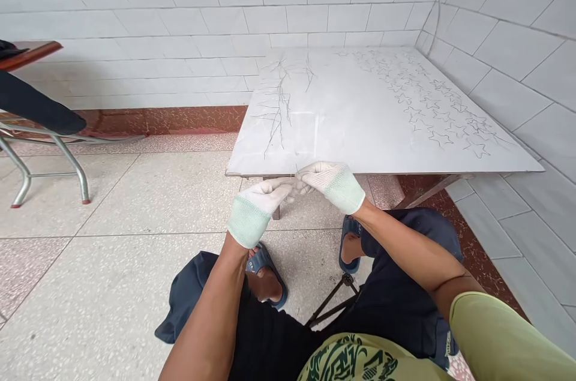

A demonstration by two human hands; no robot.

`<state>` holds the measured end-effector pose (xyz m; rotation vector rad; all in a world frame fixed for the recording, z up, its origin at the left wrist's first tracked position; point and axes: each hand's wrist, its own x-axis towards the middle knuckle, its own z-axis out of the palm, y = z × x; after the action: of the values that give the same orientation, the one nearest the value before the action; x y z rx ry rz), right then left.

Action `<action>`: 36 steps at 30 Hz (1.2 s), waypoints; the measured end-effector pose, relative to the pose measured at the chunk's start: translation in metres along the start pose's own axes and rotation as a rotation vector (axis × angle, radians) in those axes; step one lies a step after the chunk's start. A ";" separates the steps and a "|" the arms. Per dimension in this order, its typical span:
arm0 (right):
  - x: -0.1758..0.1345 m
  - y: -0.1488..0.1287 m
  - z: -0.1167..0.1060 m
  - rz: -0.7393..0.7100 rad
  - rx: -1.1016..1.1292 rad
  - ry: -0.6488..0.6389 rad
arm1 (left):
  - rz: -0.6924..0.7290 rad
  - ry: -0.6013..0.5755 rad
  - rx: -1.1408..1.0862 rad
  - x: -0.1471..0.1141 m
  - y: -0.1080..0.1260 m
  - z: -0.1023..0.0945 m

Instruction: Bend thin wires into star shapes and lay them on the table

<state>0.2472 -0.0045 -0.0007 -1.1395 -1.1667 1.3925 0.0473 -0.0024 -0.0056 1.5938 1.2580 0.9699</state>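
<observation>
Left hand (261, 201) and right hand (326, 180) meet just off the near edge of the surface (351, 135). Fingers on both look closed in a pinch on a thin wire (297, 168); most of it is hidden, so can't tell its shape. Loose wires (279, 93) lie on the surface's left, star-shaped wires (445, 108) on its right. I'd pinch close to the bend, brace with the left, turn with the right in small increments; thick gloves likely dull feel, so avoid over-bending.
</observation>
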 end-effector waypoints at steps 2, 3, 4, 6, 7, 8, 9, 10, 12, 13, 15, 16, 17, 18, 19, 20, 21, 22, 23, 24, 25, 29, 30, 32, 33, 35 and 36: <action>0.005 0.006 0.000 0.052 0.035 -0.037 | -0.045 0.003 -0.052 0.000 -0.002 0.002; 0.007 0.009 0.000 0.082 0.062 -0.048 | -0.074 0.021 -0.088 0.001 -0.002 0.003; 0.009 0.013 -0.001 0.108 0.088 -0.056 | -0.101 0.048 -0.124 0.001 -0.003 0.004; 0.011 0.019 -0.002 0.143 0.114 -0.062 | -0.130 0.113 -0.188 0.001 -0.003 0.007; 0.012 0.022 -0.002 0.149 0.104 -0.064 | -0.127 0.142 -0.211 0.001 -0.003 0.009; 0.011 0.024 -0.002 0.146 0.080 -0.068 | -0.122 0.160 -0.234 0.001 -0.004 0.011; 0.009 0.026 -0.001 0.130 0.049 -0.069 | -0.120 0.172 -0.259 0.000 -0.004 0.014; 0.007 0.027 0.000 0.104 0.014 -0.065 | -0.124 0.179 -0.286 0.000 -0.005 0.016; 0.002 0.027 0.002 0.038 -0.058 -0.043 | -0.148 0.176 -0.329 0.000 -0.008 0.021; -0.001 0.026 0.002 0.010 -0.094 -0.025 | -0.162 0.171 -0.338 0.000 -0.010 0.023; -0.003 0.025 0.001 -0.011 -0.170 0.017 | -0.187 0.141 -0.309 0.002 -0.013 0.026; -0.003 0.025 -0.001 -0.006 -0.207 0.029 | -0.196 0.116 -0.266 0.004 -0.015 0.027; -0.003 0.025 -0.004 -0.002 -0.246 0.030 | -0.194 0.102 -0.208 0.005 -0.015 0.027; -0.003 0.026 -0.007 -0.004 -0.289 0.025 | -0.175 0.104 -0.129 0.006 -0.015 0.027; -0.002 0.026 -0.010 -0.014 -0.338 0.019 | -0.131 0.129 -0.024 0.007 -0.014 0.026; -0.002 0.027 -0.013 -0.030 -0.390 0.008 | -0.061 0.167 0.106 0.007 -0.013 0.024; -0.002 0.026 -0.016 -0.054 -0.445 -0.003 | 0.030 0.212 0.251 0.007 -0.010 0.023; -0.003 0.025 -0.019 -0.082 -0.497 -0.017 | 0.131 0.244 0.401 0.007 -0.008 0.021; -0.004 0.023 -0.021 -0.108 -0.544 -0.032 | 0.230 0.247 0.546 0.006 -0.005 0.019; -0.006 0.021 -0.022 -0.131 -0.586 -0.054 | 0.323 0.225 0.673 0.006 -0.002 0.017; -0.008 0.018 -0.023 -0.153 -0.620 -0.076 | 0.405 0.183 0.775 0.006 0.000 0.016; -0.013 0.010 -0.025 -0.228 -0.719 -0.161 | 0.641 -0.044 0.997 0.011 0.003 0.014; -0.014 0.010 -0.025 -0.242 -0.729 -0.182 | 0.675 -0.090 1.023 0.013 0.003 0.014; -0.014 0.013 -0.027 -0.258 -0.728 -0.225 | 0.709 -0.166 1.068 0.015 0.000 0.014; -0.014 0.016 -0.028 -0.258 -0.720 -0.241 | 0.709 -0.202 1.097 0.016 -0.002 0.013; -0.013 0.020 -0.031 -0.246 -0.701 -0.274 | 0.685 -0.258 1.173 0.014 -0.005 0.013; -0.013 0.021 -0.033 -0.237 -0.691 -0.294 | 0.670 -0.271 1.213 0.012 -0.006 0.013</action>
<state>0.2790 -0.0165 -0.0243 -1.2187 -2.0235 1.0107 0.0602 0.0081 -0.0146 3.0924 1.1651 0.2256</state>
